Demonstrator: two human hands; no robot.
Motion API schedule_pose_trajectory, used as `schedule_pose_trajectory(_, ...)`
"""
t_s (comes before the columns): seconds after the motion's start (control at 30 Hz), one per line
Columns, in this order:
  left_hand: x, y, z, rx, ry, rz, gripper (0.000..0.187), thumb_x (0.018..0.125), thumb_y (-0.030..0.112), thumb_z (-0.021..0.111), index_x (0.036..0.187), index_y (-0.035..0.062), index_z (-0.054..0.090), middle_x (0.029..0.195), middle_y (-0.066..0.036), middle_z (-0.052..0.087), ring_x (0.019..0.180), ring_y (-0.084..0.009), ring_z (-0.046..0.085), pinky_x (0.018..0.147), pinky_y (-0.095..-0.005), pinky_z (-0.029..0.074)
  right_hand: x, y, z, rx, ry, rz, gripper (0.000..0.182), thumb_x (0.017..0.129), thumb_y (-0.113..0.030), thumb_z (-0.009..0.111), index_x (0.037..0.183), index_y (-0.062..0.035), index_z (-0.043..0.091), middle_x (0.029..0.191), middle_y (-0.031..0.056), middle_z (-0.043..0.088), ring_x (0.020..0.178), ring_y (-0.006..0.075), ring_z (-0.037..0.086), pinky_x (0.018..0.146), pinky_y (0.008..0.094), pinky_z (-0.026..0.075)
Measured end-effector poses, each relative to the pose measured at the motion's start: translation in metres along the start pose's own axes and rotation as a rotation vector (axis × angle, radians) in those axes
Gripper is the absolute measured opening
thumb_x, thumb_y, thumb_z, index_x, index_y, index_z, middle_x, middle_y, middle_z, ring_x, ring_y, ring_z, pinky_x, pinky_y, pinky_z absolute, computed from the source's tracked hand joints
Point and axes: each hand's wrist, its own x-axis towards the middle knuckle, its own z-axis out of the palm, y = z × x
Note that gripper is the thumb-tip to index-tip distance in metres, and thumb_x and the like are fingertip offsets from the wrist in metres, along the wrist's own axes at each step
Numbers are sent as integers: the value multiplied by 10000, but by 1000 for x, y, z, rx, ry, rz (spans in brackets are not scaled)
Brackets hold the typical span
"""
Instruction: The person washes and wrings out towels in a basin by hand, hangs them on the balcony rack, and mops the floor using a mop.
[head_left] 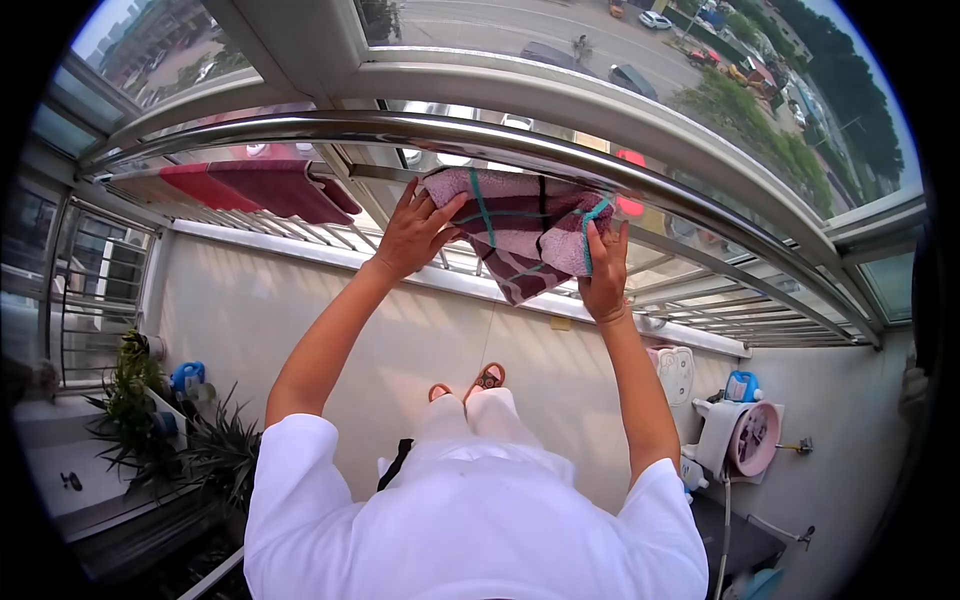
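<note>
A purple and pink towel (515,225) with dark and teal stripes hangs over a rail below the shiny metal handrail (430,125). My left hand (410,230) grips the towel's left edge, its thumb towards the cloth and its fingers partly behind it. At the other side, my right hand (606,265) holds the bunched right edge, thumb in front. The towel's lower corner points down between both hands. Some fingertips are hidden by the cloth.
Further left, red and maroon towels (265,188) hang on the railing. Potted plants (220,450) and a blue bottle (187,377) stand at the lower left. On the right are a white washing unit (727,435) with a pink basin (755,440) and a tap (800,446). Windows overlook a street.
</note>
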Motion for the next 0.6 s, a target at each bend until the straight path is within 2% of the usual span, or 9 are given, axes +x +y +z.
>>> schedule_pose_trajectory(0.07, 11, -23, 35, 109, -48, -38, 535, 796, 273, 609, 1277, 154, 406, 1175, -119, 516, 1120, -312, 478, 1040, -492, 237, 11, 30, 14, -128, -130, 115, 638, 710, -3, 598, 1304, -72, 374, 1269, 164, 468, 1197, 307, 428, 1059, 520, 182)
schedule_pose_trajectory(0.1, 16, -31, 50, 181, -43, -49, 529, 791, 281, 611, 1262, 143, 413, 1129, -121, 549, 1082, -314, 508, 1030, -493, 250, 11, 47, 26, -207, -193, 174, 635, 750, -91, 620, 1321, -91, 342, 1197, 139, 527, 1120, 296, 493, 1028, 548, 194)
schedule_pose_trajectory(0.17, 36, -33, 66, 51, -113, -289, 439, 801, 313, 594, 1175, 113, 480, 1040, -119, 587, 1025, -316, 537, 1007, -469, 281, 17, 73, 40, -229, -361, 358, 472, 790, -143, 598, 1231, -59, 453, 1063, 142, 589, 1005, 304, 556, 958, 501, 335)
schedule_pose_trajectory(0.23, 52, -37, 82, 44, -217, -498, 369, 818, 333, 572, 1089, 84, 543, 963, -120, 616, 967, -304, 567, 970, -443, 327, 30, 106, 59, -111, -291, 395, 276, 817, -157, 566, 1071, -49, 575, 928, 133, 627, 891, 291, 603, 817, 436, 448)
schedule_pose_trajectory(0.3, 68, -47, 96, 167, -349, -664, 333, 842, 342, 545, 1004, 56, 602, 897, -122, 636, 909, -277, 598, 918, -414, 388, 32, 148, 83, -198, -289, 106, 194, 820, -199, 567, 941, -54, 612, 812, 107, 628, 770, 259, 609, 710, 395, 466)
schedule_pose_trajectory(0.4, 70, -80, 109, 99, -97, -347, 339, 840, 341, 534, 887, 16, 620, 892, -133, 633, 897, -258, 603, 837, -386, 440, 26, 189, 112, -260, -244, -113, 206, 812, -204, 584, 945, -49, 605, 843, 119, 616, 803, 282, 595, 718, 399, 460)
schedule_pose_trajectory(0.43, 70, -86, 113, 64, -78, -345, 320, 837, 333, 537, 872, 26, 621, 873, -128, 632, 868, -259, 603, 804, -388, 447, 21, 198, 121, -261, -225, -122, 210, 810, -206, 589, 947, -47, 603, 854, 123, 612, 815, 289, 590, 721, 401, 458)
schedule_pose_trajectory(0.53, 65, -105, 122, -41, -22, -347, 265, 825, 309, 547, 827, 54, 623, 814, -112, 629, 781, -261, 605, 707, -396, 468, 3, 200, 128, -226, -118, -33, 225, 803, -211, 605, 951, -42, 595, 885, 135, 600, 848, 312, 575, 730, 405, 453)
schedule_pose_trajectory(0.6, 59, -114, 122, -33, 14, -302, 233, 822, 293, 549, 813, 71, 620, 793, -101, 622, 754, -254, 601, 667, -397, 477, 13, 157, 85, -298, 17, 88, 246, 791, -225, 626, 953, -42, 594, 893, 137, 601, 862, 316, 572, 742, 413, 449)
